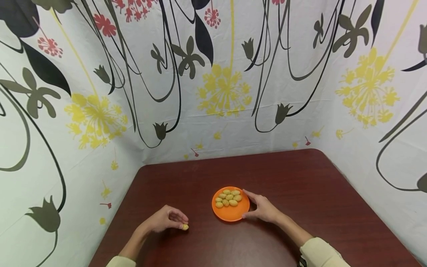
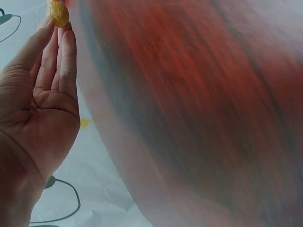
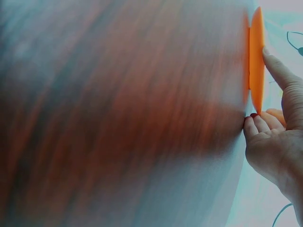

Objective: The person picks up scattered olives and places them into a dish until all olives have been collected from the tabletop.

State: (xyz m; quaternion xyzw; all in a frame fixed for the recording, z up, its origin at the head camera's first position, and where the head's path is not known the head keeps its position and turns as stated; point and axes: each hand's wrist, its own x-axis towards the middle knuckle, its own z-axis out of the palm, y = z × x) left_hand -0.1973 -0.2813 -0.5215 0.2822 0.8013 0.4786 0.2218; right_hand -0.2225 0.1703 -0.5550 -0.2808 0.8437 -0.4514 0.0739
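In the head view my left hand (image 1: 167,218) is low over the table at the left. Between thumb and fingertips it pinches a small yellow oval piece (image 1: 185,227). The left wrist view shows that yellow piece (image 2: 58,13) with a rough, wrinkled surface. Right of it lies a round orange plate (image 1: 230,215), bearing several similar yellow oval pieces (image 1: 229,197) grouped on its far half. My right hand (image 1: 261,208) holds the plate's right rim, thumb at the near side and fingers farther back. Seen edge-on in the right wrist view, the plate (image 3: 257,61) stands within the hand's span.
A dark red-brown wooden table (image 1: 180,185) with rounded far corners carries everything. White cloth with a flower print (image 1: 213,137) hangs along its back and both sides. Light-coloured sleeves (image 1: 321,252) cover the forearms.
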